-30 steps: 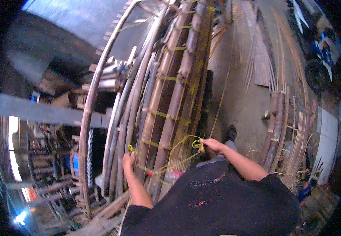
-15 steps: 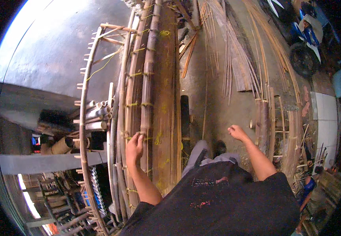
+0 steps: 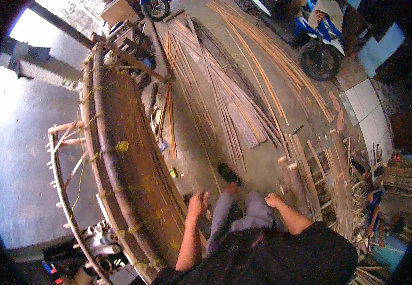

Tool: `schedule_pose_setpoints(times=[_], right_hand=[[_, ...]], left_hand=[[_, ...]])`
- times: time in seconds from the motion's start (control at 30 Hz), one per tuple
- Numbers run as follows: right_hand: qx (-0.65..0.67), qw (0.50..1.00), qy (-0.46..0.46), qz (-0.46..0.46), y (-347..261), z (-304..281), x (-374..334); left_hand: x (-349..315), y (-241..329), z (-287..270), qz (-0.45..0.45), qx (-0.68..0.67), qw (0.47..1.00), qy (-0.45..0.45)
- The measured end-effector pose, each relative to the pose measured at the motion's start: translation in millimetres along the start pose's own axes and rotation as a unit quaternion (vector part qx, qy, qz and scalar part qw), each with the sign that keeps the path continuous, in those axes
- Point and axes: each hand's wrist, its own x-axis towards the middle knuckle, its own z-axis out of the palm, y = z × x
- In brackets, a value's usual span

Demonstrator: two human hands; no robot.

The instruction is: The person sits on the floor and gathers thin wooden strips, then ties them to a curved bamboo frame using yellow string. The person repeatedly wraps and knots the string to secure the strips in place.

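Head view: the left hand (image 3: 197, 204) hangs loosely curled and holds nothing, just beside the inner edge of the curved bamboo frame (image 3: 130, 175), which is lashed with yellow cord (image 3: 122, 146) at intervals, apparently to keep its long poles bent in one arc. The right hand (image 3: 272, 199) is closed in a loose fist, empty as far as can be seen, above the grey trousers (image 3: 244, 216). Split bamboo strips (image 3: 234, 104) lie fanned on the concrete floor (image 3: 272, 161), within reach of the frame. A blue motorbike (image 3: 317, 38) stands well apart.
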Motion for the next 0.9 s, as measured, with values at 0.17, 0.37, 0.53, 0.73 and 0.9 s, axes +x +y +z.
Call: schedule_pose_setpoints(times=[0.17, 0.37, 0.53, 0.73, 0.9], right_hand=[[0.084, 0.994, 0.071, 0.018, -47, -70, 153], [0.172, 0.969, 0.179, -0.012, -119, -153, 382], [0.039, 0.957, 0.286, -0.008, -99, -171, 613], [-0.151, 0.916, 0.367, -0.057, -62, -175, 725], [-0.235, 0.904, 0.349, -0.07, -64, -179, 689]], left_hand=[[86, 5, 59, -0.139, -0.08, 0.981, -0.107], [114, -33, 131, -0.186, -0.175, 0.967, 0.019], [145, -41, 172, -0.306, -0.197, 0.926, 0.098], [123, -58, 219, -0.41, -0.244, 0.868, 0.139], [156, -20, 201, -0.134, 0.074, 0.982, 0.11]])
